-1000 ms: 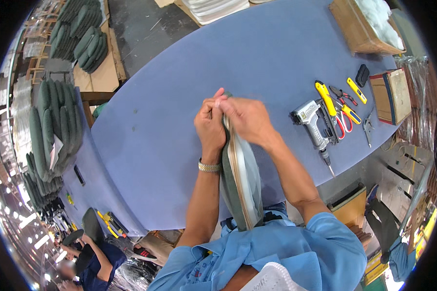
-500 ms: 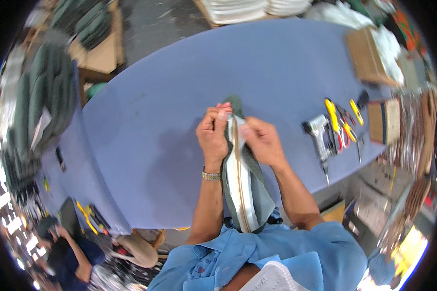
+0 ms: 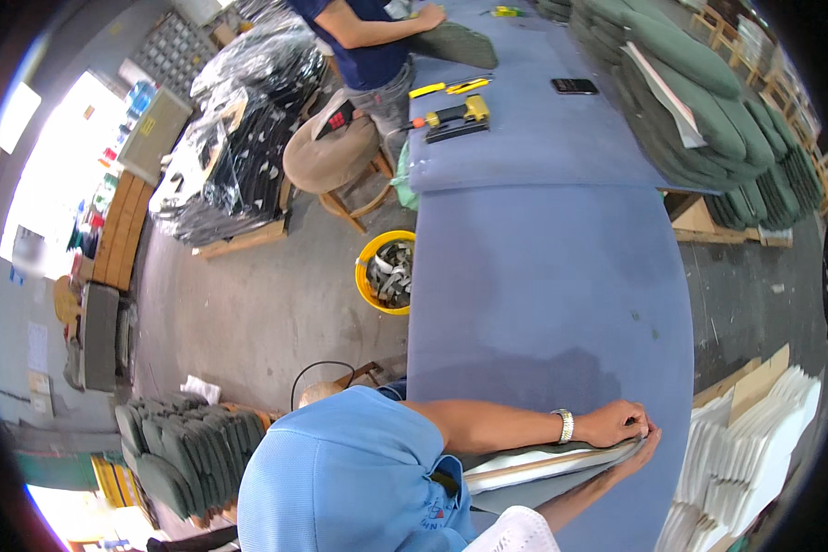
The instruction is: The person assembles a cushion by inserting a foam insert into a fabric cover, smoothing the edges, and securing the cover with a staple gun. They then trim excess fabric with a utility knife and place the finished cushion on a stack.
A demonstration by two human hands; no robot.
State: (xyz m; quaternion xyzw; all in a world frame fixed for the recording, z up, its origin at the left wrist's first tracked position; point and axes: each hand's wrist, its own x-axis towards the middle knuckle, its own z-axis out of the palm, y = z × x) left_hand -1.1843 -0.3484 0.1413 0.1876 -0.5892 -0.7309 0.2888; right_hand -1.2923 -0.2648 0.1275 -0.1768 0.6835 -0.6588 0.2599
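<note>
A grey-green fabric-covered cushion (image 3: 524, 494), seen edge-on with a white inside and a brown strip along it, reaches from my chest out over the blue table (image 3: 543, 304). My left hand (image 3: 616, 423), with a metal watch at its wrist, is closed on the fabric at the cushion's far end. Against that same end, my right hand (image 3: 644, 451) is closed on the fabric too, its fingers partly hidden. The near end of the cushion is covered by my blue shirt.
Farther along the table lie a yellow-black staple gun (image 3: 457, 118), yellow cutters (image 3: 451, 87) and a phone (image 3: 575, 86). Green cushions (image 3: 699, 101) are piled beyond. A co-worker (image 3: 368, 37) handles a green pad. A yellow bucket (image 3: 363, 276) of scraps and a stool (image 3: 331, 152) stand beside the table.
The view has swung far to the left, so the tools on the right are out of sight and the co-worker's side shows. Both hands are now together at the cushion's tip.
</note>
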